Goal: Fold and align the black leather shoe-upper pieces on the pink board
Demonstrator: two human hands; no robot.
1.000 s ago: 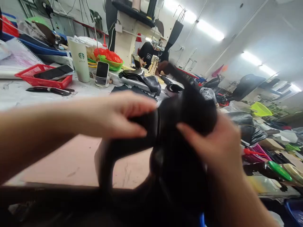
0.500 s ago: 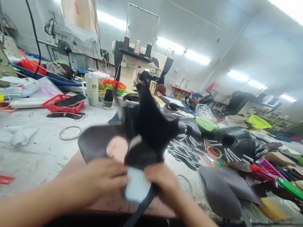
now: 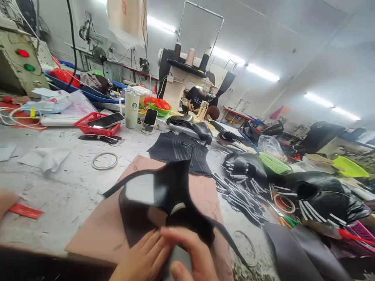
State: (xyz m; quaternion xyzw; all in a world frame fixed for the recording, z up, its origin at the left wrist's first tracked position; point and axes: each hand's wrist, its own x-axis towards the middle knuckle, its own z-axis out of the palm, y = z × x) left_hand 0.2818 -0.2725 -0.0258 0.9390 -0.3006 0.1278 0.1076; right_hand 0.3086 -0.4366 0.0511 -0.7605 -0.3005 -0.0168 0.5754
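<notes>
A glossy black leather piece (image 3: 164,187) with long straps lies on a pinkish-brown board (image 3: 98,230) in front of me. A round pinkish patch (image 3: 158,216) shows on its surface. My left hand (image 3: 143,255) rests on the piece's near edge with fingers stretched out flat. Beside it, my right hand (image 3: 195,249) curves over the same edge, thumb and fingers around it. A blurred grey surface (image 3: 180,255) shows between the two hands; I cannot tell whether it belongs to the piece. Part of the leather is hidden beneath my hands.
Flat black pieces (image 3: 175,150) lie behind the board. Striped strips (image 3: 240,199) and dark sheets (image 3: 295,249) spread rightward. A blurred hand (image 3: 6,201), owner unclear, is near a red strip (image 3: 26,210). A tumbler (image 3: 131,109) and red basket (image 3: 98,125) stand behind. A person (image 3: 196,97) sits beyond.
The leather piece was raised and blurred between my hands; now it lies lower and turned on the board. My hands have come close together at its near edge. The view has swung left.
</notes>
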